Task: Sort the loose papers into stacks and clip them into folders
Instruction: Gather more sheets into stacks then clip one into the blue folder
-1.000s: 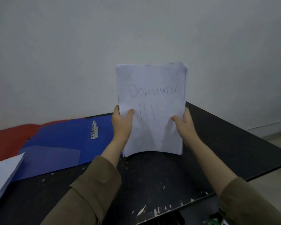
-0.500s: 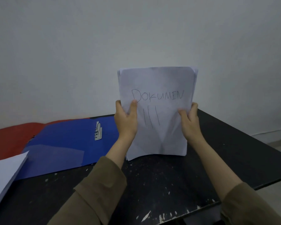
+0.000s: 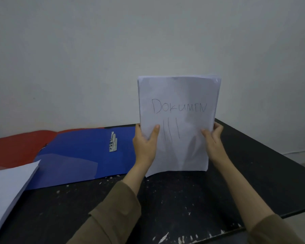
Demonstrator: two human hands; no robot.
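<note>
The left hand (image 3: 145, 145) and the right hand (image 3: 213, 140) hold a white stack of paper sheets (image 3: 178, 124) upright over the black painted table with white scratch marks (image 3: 183, 199). Each hand grips 1 side edge of the stack, with the thumb on the front sheet and the other fingers curled behind it. The front sheet carries the handwritten word "DOKUMEN" and 3 pencil strokes under it. The bottom edge of the stack is near the table surface, but I cannot tell if it touches it. To the left of the stack an open blue plastic folder (image 3: 74, 152) lies flat on the table, and its small silver metal clip (image 3: 113, 142) sits near the folder's right part, free of paper. A red flat folder (image 3: 19, 147) lies partly under the blue one, at the far left by the pale grey wall (image 3: 148, 50). At the near left edge another white pile of paper (image 3: 7, 187) rests on the table and overlaps the blue folder's corner. Both arms wear olive brown sleeves (image 3: 113, 221).
</note>
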